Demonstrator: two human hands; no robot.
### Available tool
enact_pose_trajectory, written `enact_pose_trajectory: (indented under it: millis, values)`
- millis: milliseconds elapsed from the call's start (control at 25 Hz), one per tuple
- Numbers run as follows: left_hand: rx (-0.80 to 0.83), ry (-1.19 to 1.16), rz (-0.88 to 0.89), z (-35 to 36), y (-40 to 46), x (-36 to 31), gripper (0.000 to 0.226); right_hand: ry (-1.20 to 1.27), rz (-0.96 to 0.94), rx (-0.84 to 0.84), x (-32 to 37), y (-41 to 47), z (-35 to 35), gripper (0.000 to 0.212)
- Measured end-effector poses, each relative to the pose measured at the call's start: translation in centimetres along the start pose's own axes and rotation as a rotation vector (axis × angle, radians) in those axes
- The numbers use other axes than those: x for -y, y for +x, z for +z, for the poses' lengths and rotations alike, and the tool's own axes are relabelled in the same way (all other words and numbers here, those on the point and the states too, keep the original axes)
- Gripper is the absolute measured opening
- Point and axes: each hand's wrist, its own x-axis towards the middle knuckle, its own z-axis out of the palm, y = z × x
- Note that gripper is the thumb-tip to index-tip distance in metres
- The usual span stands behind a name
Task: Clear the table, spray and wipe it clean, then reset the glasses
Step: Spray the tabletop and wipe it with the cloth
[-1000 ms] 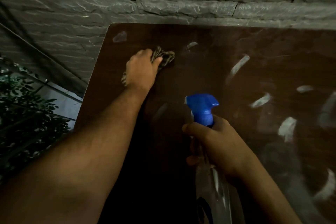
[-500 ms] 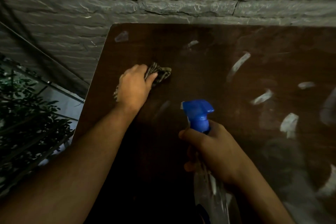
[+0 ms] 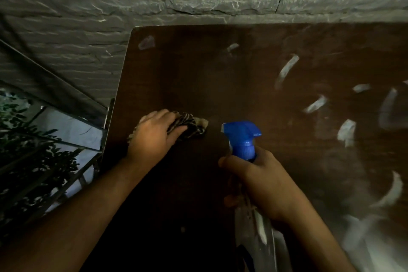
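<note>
A dark brown wooden table (image 3: 254, 68) fills most of the view, streaked with pale wet smears on its right half. My left hand (image 3: 152, 137) presses a crumpled striped cloth (image 3: 192, 127) onto the table near its left edge, fingers curled over the cloth. My right hand (image 3: 258, 181) grips the neck of a clear spray bottle with a blue trigger head (image 3: 241, 138), held upright above the table's near middle. No glasses are in view.
A grey stone-brick wall (image 3: 198, 0) runs behind the table's far edge. Left of the table stand a metal railing (image 3: 66, 146) and leafy plants (image 3: 26, 152) below it.
My left hand has dragged the cloth toward me along the table's left side. The spray bottle stays in my right hand, shifted slightly nearer.
</note>
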Motion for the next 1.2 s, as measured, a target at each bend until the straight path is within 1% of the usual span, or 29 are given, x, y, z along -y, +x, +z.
enact_pose_trajectory:
  millis: [80, 160, 280, 360, 480, 600, 720, 840, 880, 920, 960, 1080, 1160, 1200]
  values:
    - [-0.017, -0.012, -0.073, 0.3, 1.9, 0.1, 0.032, -0.001, 0.005, -0.027, -0.1, -0.7, 0.2, 0.025]
    - [-0.054, -0.001, -0.14, 1.4, 5.0, -1.6, 0.03, -0.004, 0.008, -0.062, -0.4, -1.2, 0.5, 0.023]
    - [-0.072, 0.059, -0.203, 2.6, 8.1, -4.3, 0.029, -0.002, 0.016, -0.062, -0.7, -1.4, 0.8, 0.023]
    - [-0.036, 0.029, -0.164, 2.5, 7.0, -5.1, 0.029, -0.019, 0.021, -0.046, -0.9, -1.4, 1.0, 0.024]
    - [0.033, -0.058, 0.006, 1.9, 1.1, -5.4, 0.033, -0.038, 0.01, -0.024, -0.9, -1.6, 1.2, 0.021]
    - [0.051, -0.004, 0.027, 1.1, -2.3, -3.9, 0.036, -0.051, 0.009, -0.033, -1.0, -2.0, 0.6, 0.019]
    - [0.015, -0.006, -0.043, 1.0, 0.5, -2.8, 0.033, -0.069, -0.008, -0.038, -1.4, -2.4, 0.2, 0.021]
    - [-0.058, 0.037, -0.199, 1.8, 5.0, -3.2, 0.029, -0.099, -0.026, -0.072, -2.2, -2.7, 0.1, 0.023]
    - [-0.079, 0.05, -0.224, 2.1, 5.6, -3.7, 0.028, -0.1, -0.026, -0.08, -2.4, -2.8, 0.1, 0.023]
    - [-0.078, 0.051, -0.214, 2.2, 5.3, -4.4, 0.028, -0.101, -0.024, -0.082, -2.5, -3.1, 0.1, 0.023]
    - [-0.046, 0.042, -0.154, 2.3, 4.1, -5.0, 0.029, -0.104, -0.026, -0.074, -2.6, -3.4, 0.2, 0.023]
    - [0.065, -0.012, 0.098, 2.1, -1.7, -5.2, 0.037, -0.098, -0.047, -0.052, -2.7, -4.0, 0.4, 0.021]
    - [0.032, -0.004, 0.171, 1.3, -5.0, -3.4, 0.04, -0.1, -0.058, -0.037, -2.7, -4.2, 0.5, 0.021]
    - [0.017, 0.006, 0.166, 0.9, -5.8, -2.4, 0.041, -0.097, -0.056, -0.031, -2.7, -4.3, 0.4, 0.021]
